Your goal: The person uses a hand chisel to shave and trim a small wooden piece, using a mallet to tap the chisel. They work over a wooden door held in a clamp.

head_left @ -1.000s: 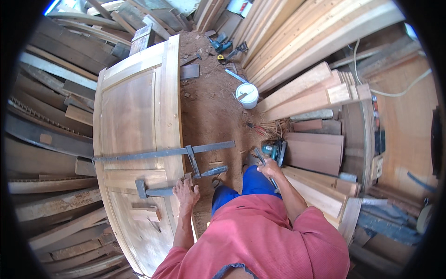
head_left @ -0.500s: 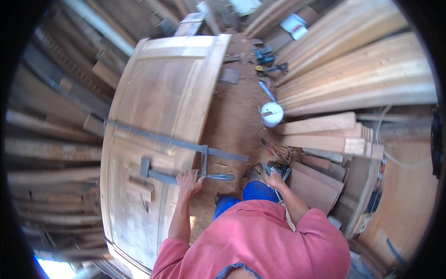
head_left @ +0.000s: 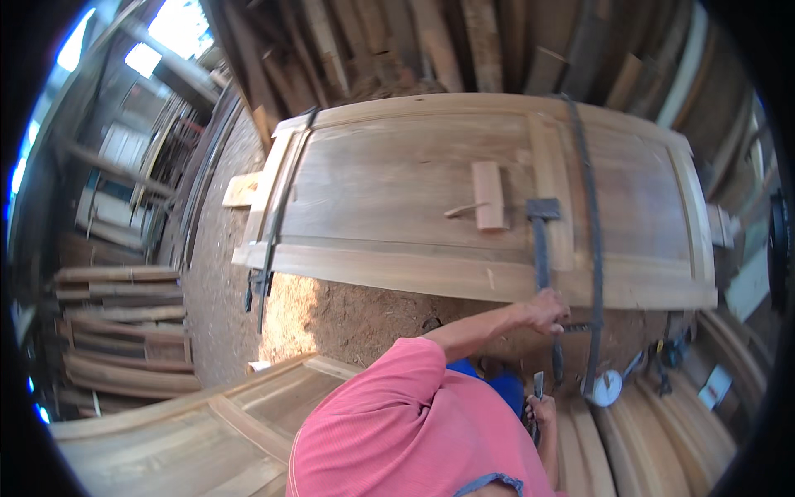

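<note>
A panelled wooden door lies flat in front of me, with bar clamps across it toward its right and left ends. My left hand is closed round the handle end of a hammer, whose dark head is over the door. Beside that hand is the right clamp's screw handle. Lower down, close to my body, my right hand grips a narrow flat-bladed tool, perhaps a chisel, pointing up. A wooden block with a thin stick rests on the door, left of the hammer.
Another panelled door lies behind me at lower left. Stacked boards stand at far left, planks at lower right. A white bucket and power tools are on the dirt floor. Timber leans behind the door.
My view has swung left, so the door now lies crosswise and its other clamp shows. My left hand stays at the hammer handle; my right hand still holds its tool.
</note>
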Demonstrator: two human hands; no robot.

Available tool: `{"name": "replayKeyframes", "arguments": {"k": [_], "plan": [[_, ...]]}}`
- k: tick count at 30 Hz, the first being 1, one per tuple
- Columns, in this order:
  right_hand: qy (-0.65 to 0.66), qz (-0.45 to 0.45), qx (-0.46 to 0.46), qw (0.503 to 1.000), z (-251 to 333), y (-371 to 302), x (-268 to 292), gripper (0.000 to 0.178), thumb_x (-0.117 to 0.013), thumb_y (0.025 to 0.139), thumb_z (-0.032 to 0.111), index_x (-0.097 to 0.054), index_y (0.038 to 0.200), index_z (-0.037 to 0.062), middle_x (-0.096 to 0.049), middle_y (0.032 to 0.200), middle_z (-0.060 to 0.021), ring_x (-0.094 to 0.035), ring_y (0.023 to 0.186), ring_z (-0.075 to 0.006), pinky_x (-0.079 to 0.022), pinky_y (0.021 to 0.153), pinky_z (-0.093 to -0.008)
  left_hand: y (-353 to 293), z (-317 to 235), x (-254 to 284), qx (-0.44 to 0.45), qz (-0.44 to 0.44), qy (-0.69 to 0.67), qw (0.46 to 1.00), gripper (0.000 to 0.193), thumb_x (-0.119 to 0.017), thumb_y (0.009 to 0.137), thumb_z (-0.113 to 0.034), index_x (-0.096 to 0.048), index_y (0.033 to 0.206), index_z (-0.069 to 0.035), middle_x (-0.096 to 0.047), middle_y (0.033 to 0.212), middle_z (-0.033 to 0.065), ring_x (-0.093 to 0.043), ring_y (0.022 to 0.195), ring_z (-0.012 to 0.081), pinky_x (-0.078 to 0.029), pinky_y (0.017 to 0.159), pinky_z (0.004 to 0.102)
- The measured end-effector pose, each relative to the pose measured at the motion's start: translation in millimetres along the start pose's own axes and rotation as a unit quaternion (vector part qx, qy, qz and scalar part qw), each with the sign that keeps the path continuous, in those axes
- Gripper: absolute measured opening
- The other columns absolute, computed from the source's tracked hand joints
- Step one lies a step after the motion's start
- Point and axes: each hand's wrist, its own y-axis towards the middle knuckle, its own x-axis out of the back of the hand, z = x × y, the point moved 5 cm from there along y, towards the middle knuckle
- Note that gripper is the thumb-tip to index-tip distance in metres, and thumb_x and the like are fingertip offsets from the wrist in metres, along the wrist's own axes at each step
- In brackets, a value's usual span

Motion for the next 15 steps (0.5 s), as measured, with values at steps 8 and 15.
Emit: {"name": "replayKeyframes", "arguments": {"k": [8, 15], "plan": [[0.064, 0.027, 0.136, 0.988, 175.2, 14.9, -106.6, 0.020, -0.070, 0.083, 0.020, -0.061, 0.092, 0.0039, -0.054, 0.060, -0.0018, -0.051, 0.043, -0.0107, -0.043, 0.039, -0.0263, -207.2, 62.9, 114.0, 0.234, -0.075, -0.225, 0.943, 0.027, -0.064, 0.084, -0.026, -0.060, 0.092, -0.001, -0.062, 0.076, 0.0147, -0.060, 0.072, 0.0281, -0.047, 0.068, 0.0398], [-0.134, 0.153, 0.239, 0.949, 302.4, 6.6, -272.8, 0.038, -0.067, 0.079, 0.014, -0.055, 0.112, -0.0019, -0.054, 0.066, -0.0012, -0.050, 0.045, -0.0105, -0.043, 0.042, -0.0252, -359.6, 103.7, 158.4, 0.354, -0.182, -0.325, 0.858, 0.021, -0.059, 0.089, -0.022, -0.062, 0.090, -0.002, -0.064, 0.075, 0.0087, -0.062, 0.074, 0.0206, -0.049, 0.069, 0.0376]]}}
